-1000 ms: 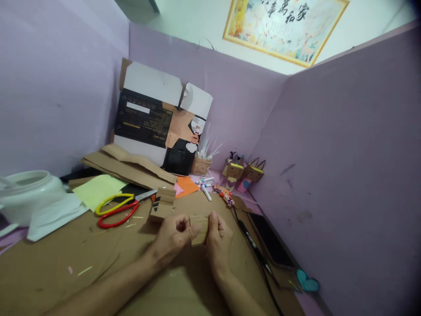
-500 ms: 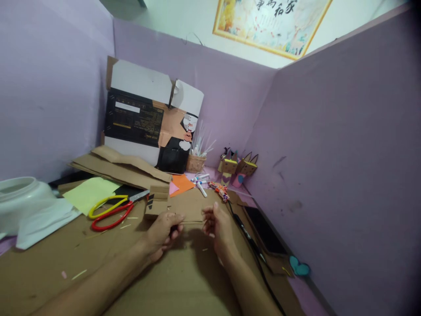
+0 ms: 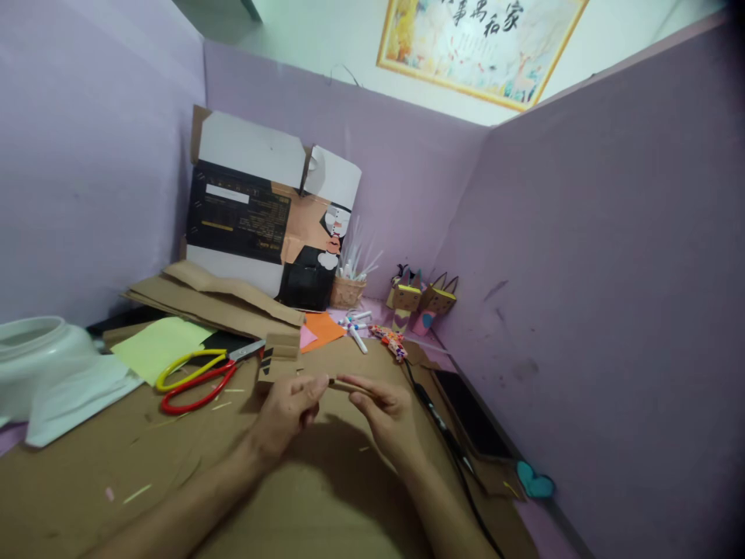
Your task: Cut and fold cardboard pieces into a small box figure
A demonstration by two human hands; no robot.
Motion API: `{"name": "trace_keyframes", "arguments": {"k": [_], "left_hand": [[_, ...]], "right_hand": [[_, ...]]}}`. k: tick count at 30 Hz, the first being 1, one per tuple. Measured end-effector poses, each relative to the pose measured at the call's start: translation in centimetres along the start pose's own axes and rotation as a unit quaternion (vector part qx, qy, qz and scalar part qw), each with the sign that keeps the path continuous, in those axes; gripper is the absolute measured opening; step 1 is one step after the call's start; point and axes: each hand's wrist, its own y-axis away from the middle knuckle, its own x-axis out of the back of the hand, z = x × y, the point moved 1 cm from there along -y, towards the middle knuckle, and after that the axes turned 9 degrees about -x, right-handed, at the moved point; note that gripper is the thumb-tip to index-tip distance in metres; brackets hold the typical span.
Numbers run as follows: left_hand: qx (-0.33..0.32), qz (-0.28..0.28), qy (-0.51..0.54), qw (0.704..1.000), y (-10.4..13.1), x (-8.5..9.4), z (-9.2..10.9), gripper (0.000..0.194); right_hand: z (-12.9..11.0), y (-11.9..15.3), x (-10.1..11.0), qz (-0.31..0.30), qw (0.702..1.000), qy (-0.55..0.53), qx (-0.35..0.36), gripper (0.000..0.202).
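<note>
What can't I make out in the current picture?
Head view: faces of the thin brown piece, nearly edge-on, partly covered by left hand and right hand.
Head view: top of the framed picture, cut off by the upper edge.
Head view: fine print on the flattened box, too small.

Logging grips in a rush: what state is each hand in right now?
Left hand: closed, pinching the small cardboard piece.
Right hand: stretched out along that piece; whether it grips cannot be told.
</note>
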Motion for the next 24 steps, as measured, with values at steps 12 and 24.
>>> {"name": "trace_keyframes", "arguments": {"k": [12,24], "left_hand": [[-0.144,-0.004,-0.182,0.973,0.2,-0.7,-0.2,0.031],[-0.233,-0.020,-0.221,0.947,0.8,-0.6,0.0,0.020]], "right_hand": [[1.9,0.6,-1.2,0.053,0.981,-0.153,-0.111,0.022],[0.9,1.1,-0.8,0.069,0.995,-0.024,-0.074,0.013]]}}
